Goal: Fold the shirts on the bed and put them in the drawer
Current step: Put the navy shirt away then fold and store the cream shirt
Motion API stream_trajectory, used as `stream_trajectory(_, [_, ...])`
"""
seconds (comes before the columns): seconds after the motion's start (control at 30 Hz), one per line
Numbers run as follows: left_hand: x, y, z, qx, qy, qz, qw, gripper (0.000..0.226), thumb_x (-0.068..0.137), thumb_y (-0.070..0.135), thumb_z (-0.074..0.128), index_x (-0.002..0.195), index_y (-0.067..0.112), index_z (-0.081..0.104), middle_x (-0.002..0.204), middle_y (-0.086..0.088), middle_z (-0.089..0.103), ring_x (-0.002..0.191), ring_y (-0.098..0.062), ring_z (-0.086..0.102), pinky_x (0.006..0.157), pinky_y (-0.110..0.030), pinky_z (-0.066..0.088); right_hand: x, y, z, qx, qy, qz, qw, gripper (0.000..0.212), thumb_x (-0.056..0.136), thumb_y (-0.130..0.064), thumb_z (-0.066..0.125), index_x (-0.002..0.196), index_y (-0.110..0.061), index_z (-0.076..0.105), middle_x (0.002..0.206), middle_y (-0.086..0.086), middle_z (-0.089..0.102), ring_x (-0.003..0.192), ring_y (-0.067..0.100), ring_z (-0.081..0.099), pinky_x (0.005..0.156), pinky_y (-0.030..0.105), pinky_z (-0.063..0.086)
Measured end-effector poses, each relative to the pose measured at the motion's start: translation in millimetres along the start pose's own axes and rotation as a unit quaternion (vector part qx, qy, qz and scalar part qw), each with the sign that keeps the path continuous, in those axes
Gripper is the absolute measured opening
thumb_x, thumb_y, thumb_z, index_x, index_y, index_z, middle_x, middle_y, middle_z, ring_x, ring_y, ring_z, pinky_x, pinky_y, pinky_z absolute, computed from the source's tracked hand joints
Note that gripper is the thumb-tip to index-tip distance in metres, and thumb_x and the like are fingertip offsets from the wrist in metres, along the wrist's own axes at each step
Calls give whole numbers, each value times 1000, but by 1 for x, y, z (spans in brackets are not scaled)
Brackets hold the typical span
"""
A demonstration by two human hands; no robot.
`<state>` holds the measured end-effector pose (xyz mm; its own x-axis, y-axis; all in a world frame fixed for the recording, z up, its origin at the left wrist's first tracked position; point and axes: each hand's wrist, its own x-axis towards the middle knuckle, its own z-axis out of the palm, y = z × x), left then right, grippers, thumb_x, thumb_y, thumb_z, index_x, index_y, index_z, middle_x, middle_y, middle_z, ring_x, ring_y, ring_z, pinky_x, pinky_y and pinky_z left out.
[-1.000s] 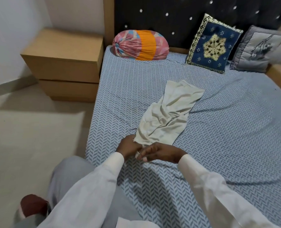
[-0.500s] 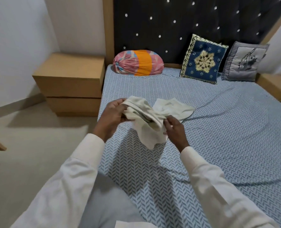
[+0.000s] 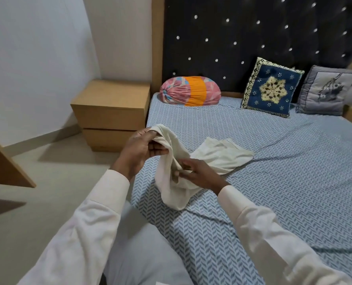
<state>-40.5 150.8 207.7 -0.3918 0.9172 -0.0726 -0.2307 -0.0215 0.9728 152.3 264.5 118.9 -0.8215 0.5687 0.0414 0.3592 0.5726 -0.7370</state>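
Both hands are closed on one cream shirt (image 3: 171, 182) above the near left part of the bed (image 3: 273, 182): the left hand (image 3: 139, 151) has its grip pinched on the raised upper fold, and the right hand (image 3: 199, 174) has its grip clamped on the bunched middle. The shirt's far end lies flat on the patterned sheet, while its near end hangs loose. The wooden drawer unit (image 3: 111, 112) stands just beside the bed, both fronts shut.

Cream shirt (image 3: 218, 157) looking like soft matt cloth, creasing; bed sheet (image 3: 284, 182) showing matt woven herringbone print; nightstand (image 3: 111, 108) appearing smooth matt wood laminate; headboard (image 3: 253, 38) showing dark tufted, studded padding.
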Motion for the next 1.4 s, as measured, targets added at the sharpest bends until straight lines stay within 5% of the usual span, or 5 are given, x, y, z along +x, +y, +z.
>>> stream_trajectory(0.4, [17, -44, -11, 221, -7, -21, 975, 84, 66, 77, 69, 112, 8, 56, 106, -9, 70, 98, -24, 68, 87, -45, 54, 5, -35, -111, 176, 183, 59, 965, 13, 102, -19, 50, 92, -14, 56, 86, 8, 49, 82, 24, 59, 68, 48, 61])
stream_trajectory(0.7, [36, -69, -20, 371, 148, 68, 914, 15, 83, 24, 63, 88, 20, 50, 88, -8, 62, 75, -25, 57, 62, -32, 43, -1, -51, -113, 247, 192, 89, 946, 21, 103, -25, 49, 85, -14, 48, 72, 1, 49, 64, 13, 53, 56, 28, 47])
stream_trajectory(0.93, [16, -55, -1, -9, -62, -99, 993, 96, 66, 73, 72, 139, 18, 43, 119, -15, 68, 106, -32, 69, 92, -50, 56, 7, -70, -103, 485, 111, 67, 865, 16, 102, -21, 51, 108, -6, 52, 104, 22, 67, 99, 35, 68, 81, 50, 59])
stream_trajectory(1.07, [2, -125, 20, 211, -9, -90, 973, 130, 48, 66, 85, 150, 18, 21, 137, 2, 51, 125, -22, 54, 103, -43, 47, 20, -81, -95, 579, 105, 14, 808, 19, 103, -20, 48, 111, -5, 53, 106, 22, 68, 105, 36, 67, 89, 52, 56])
stream_trajectory(1.4, [-4, -97, 23, 139, -105, -76, 982, 29, 98, 38, 59, 94, 9, 63, 71, -10, 62, 59, -19, 59, 52, -28, 45, -2, -14, -140, 474, 549, 147, 673, 30, 96, -32, 55, 116, -10, 48, 117, 16, 59, 105, 29, 63, 82, 47, 60])
